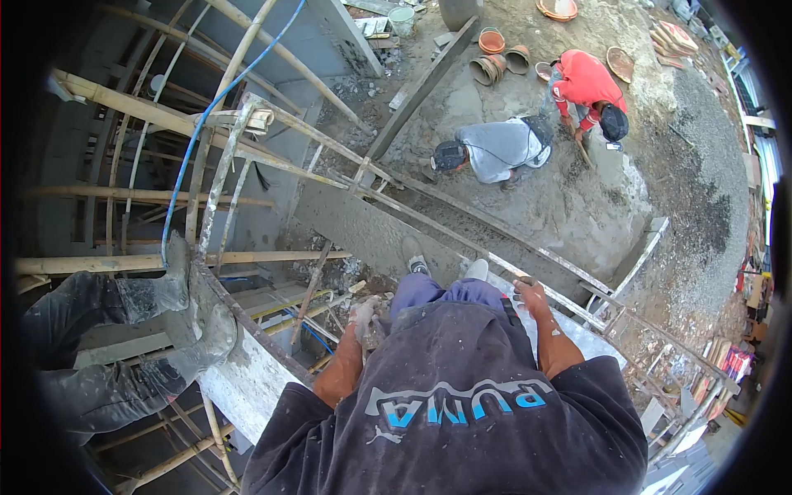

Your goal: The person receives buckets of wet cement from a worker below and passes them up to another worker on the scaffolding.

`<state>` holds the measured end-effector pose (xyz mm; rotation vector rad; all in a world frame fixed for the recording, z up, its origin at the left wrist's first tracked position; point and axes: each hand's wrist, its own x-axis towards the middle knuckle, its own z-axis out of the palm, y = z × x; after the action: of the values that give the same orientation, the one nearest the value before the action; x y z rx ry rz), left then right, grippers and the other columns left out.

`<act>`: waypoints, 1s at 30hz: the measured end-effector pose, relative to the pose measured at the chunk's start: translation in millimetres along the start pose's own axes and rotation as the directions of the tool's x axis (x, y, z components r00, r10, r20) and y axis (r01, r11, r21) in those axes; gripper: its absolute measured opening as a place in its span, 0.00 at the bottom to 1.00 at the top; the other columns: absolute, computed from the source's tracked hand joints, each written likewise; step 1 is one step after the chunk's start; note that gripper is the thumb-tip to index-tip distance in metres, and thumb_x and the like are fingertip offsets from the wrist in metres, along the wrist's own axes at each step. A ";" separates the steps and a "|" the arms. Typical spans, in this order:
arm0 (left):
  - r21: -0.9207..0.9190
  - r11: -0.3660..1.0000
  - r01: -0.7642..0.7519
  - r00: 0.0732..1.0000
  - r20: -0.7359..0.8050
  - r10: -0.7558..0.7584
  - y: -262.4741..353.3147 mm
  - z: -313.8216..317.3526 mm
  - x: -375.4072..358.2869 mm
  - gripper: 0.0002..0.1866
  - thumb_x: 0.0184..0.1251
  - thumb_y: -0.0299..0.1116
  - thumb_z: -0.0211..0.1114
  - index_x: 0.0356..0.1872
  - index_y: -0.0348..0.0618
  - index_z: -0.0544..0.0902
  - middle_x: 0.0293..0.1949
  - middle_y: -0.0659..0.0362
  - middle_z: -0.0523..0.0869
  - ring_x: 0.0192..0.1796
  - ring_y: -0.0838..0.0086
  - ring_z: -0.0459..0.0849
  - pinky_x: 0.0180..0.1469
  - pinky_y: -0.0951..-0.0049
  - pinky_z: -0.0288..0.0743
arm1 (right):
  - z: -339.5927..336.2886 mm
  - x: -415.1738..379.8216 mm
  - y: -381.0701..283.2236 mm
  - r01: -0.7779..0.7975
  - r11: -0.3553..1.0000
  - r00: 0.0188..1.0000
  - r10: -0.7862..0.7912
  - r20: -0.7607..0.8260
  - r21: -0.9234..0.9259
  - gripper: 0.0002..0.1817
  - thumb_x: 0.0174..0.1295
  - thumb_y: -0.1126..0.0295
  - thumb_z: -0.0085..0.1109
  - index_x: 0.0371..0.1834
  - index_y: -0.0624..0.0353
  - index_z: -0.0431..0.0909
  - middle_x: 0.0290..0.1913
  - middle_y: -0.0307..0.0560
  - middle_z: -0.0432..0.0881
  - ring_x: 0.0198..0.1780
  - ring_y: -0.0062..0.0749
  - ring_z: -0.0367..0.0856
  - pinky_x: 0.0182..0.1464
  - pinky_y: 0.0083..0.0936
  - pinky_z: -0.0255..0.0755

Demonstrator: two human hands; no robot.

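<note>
Hanging beside my purple trousers (421, 290), my grey-smeared left hand (364, 320) is curled; I cannot tell whether it grips anything. The long, pale, stained rail (445, 230) slants from upper left to lower right, just ahead of my nearer right hand (529, 294), loosely bent, seemingly unladen.

And there's the rail (495, 260) slanting across just beyond the right hand (530, 294); legs (422, 291) crowd between; outside the left hand (365, 319), a gap, then a wooden pole (313, 289).
</note>
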<state>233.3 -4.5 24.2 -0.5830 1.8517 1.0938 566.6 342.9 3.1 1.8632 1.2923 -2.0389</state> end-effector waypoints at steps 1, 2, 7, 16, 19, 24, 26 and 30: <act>-0.039 0.999 -0.037 0.999 0.000 0.037 -4.0 -0.1 3.1 0.11 0.65 0.43 0.63 0.27 0.50 0.80 0.18 0.66 0.77 0.20 0.80 0.75 0.19 0.77 0.65 | 0.7 0.0 -1.3 -0.006 1.000 1.000 0.006 0.003 -0.005 0.27 0.58 0.55 0.63 0.57 0.56 0.72 0.47 0.50 0.80 0.41 0.36 0.81 0.41 0.43 0.74; 0.016 1.000 -0.009 1.000 -0.003 0.009 -7.8 -2.7 5.5 0.11 0.65 0.43 0.63 0.27 0.50 0.80 0.19 0.67 0.77 0.19 0.80 0.74 0.19 0.77 0.65 | 0.0 -0.6 -2.5 -0.013 1.000 1.000 0.013 0.004 -0.010 0.27 0.58 0.55 0.63 0.58 0.55 0.71 0.46 0.49 0.80 0.40 0.36 0.81 0.40 0.42 0.74; 0.131 0.990 0.062 0.997 -0.059 -0.054 13.9 9.8 -33.1 0.10 0.65 0.42 0.62 0.28 0.51 0.80 0.19 0.68 0.77 0.16 0.82 0.72 0.17 0.76 0.63 | -0.8 -4.8 -6.2 -0.031 0.999 1.000 0.031 -0.001 -0.015 0.28 0.57 0.55 0.64 0.58 0.54 0.71 0.45 0.48 0.81 0.39 0.34 0.81 0.39 0.39 0.74; -0.161 0.987 0.000 0.995 0.096 0.016 -10.3 9.0 -0.4 0.06 0.65 0.37 0.63 0.30 0.50 0.81 0.20 0.67 0.78 0.17 0.83 0.73 0.16 0.81 0.60 | -8.5 -6.3 2.6 -0.036 0.999 0.999 0.036 -0.020 -0.027 0.26 0.58 0.56 0.64 0.57 0.54 0.71 0.44 0.48 0.82 0.38 0.34 0.82 0.37 0.39 0.74; -0.088 0.996 -0.018 1.000 0.023 0.020 -11.0 9.6 1.0 0.05 0.65 0.36 0.64 0.31 0.48 0.81 0.22 0.65 0.80 0.18 0.83 0.73 0.16 0.81 0.61 | -7.7 -14.5 -2.5 -0.053 0.999 0.998 0.053 -0.017 -0.012 0.26 0.58 0.56 0.64 0.57 0.54 0.71 0.45 0.48 0.82 0.38 0.35 0.82 0.37 0.38 0.74; 0.043 0.999 -0.005 1.000 0.001 0.005 -0.5 5.6 -9.0 0.07 0.64 0.38 0.64 0.33 0.48 0.83 0.22 0.66 0.81 0.18 0.83 0.74 0.17 0.80 0.62 | -6.2 -4.9 6.5 -0.037 0.999 0.999 0.036 -0.012 -0.027 0.26 0.58 0.55 0.64 0.57 0.55 0.72 0.45 0.48 0.82 0.39 0.35 0.82 0.38 0.38 0.74; 0.034 0.999 -0.014 1.000 -0.001 0.014 0.3 4.7 -10.5 0.08 0.64 0.40 0.64 0.32 0.49 0.83 0.22 0.66 0.81 0.18 0.82 0.74 0.17 0.80 0.61 | -6.3 -1.6 9.4 -0.023 0.999 1.000 0.023 0.001 -0.029 0.26 0.58 0.55 0.63 0.57 0.55 0.72 0.45 0.48 0.81 0.40 0.35 0.82 0.38 0.37 0.74; 0.081 0.997 0.012 0.998 -0.055 -0.008 4.4 3.1 -13.7 0.11 0.64 0.44 0.65 0.29 0.49 0.83 0.20 0.66 0.81 0.18 0.82 0.74 0.16 0.78 0.59 | -0.1 -0.6 0.2 -0.023 0.999 1.000 0.023 0.002 -0.030 0.25 0.59 0.55 0.63 0.56 0.55 0.73 0.47 0.49 0.81 0.40 0.36 0.82 0.38 0.37 0.73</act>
<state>238.2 -0.2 37.4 -0.5794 1.9293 0.9999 567.0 342.5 3.6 1.8538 1.2879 -1.9981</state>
